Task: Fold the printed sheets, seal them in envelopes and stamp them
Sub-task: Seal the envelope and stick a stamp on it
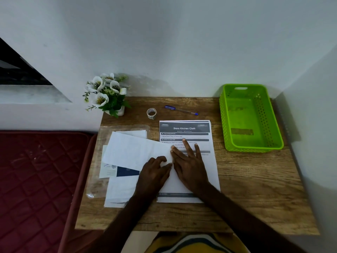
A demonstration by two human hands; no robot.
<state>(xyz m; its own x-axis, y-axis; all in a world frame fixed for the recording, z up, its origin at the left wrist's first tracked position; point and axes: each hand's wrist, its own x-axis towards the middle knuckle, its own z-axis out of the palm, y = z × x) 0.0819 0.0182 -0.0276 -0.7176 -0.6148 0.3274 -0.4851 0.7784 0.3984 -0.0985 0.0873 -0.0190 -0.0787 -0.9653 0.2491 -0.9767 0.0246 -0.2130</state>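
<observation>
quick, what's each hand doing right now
Left hand: fingers curled, pressing down on the folded sheet, not gripping it.
Right hand: open, flat on the same sheet's right end.

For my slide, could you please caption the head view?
Both hands press a folded sheet flat on the desk.

Small print on the printed sheets (185, 136) too blurred to read below the heading, partly covered by right hand (189, 167). Envelopes (120, 190) near the table's (255, 189) left edge half hidden under folded sheet (135, 150).
</observation>
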